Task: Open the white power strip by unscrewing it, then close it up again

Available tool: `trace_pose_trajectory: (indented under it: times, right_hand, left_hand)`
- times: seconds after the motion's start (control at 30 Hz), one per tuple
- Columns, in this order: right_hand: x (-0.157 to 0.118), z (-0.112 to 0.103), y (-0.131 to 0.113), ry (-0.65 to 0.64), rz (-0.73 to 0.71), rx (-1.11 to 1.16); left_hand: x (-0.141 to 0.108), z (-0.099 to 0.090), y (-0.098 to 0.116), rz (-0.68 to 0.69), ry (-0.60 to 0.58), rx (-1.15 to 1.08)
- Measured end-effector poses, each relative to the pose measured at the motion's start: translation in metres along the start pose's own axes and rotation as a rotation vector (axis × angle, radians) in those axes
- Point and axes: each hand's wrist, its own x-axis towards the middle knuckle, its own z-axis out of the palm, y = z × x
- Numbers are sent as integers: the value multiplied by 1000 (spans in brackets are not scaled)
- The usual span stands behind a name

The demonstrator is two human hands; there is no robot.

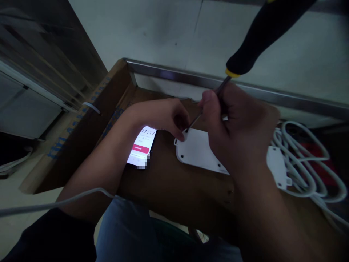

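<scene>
A long white plastic casing [197,151] with dark screw holes lies on brown cardboard. My right hand [234,120] is closed round the metal shaft of a screwdriver [245,51], whose black and yellow handle points up to the right. The screwdriver's tip meets the casing at a hole in its far left corner. At that same corner, my left hand [171,116] has its thumb and fingers bent together by the tip; whatever they pinch is too small to make out. My right hand and forearm hide the casing's middle.
A lit phone [140,147] lies beside my left forearm. Coiled white cable [308,163] sits at the right, over something red. A raised cardboard side [79,134] stands at the left, and a metal edge [174,74] runs along the back.
</scene>
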Motion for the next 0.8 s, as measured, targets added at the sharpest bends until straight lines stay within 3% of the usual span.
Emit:
trace_pose_trajectory:
  times: [0.3, 0.67, 0.8]
  right_hand:
    - [1, -1, 0, 34, -15, -2]
    - [1, 0, 6, -68, -47, 2]
    - [4, -6, 8, -107, -105, 65]
  left_hand:
    - [-1, 0, 5, -21, 4, -1]
    - [0, 1, 2, -5, 13, 12]
    - [-4, -2, 8, 94, 47, -74]
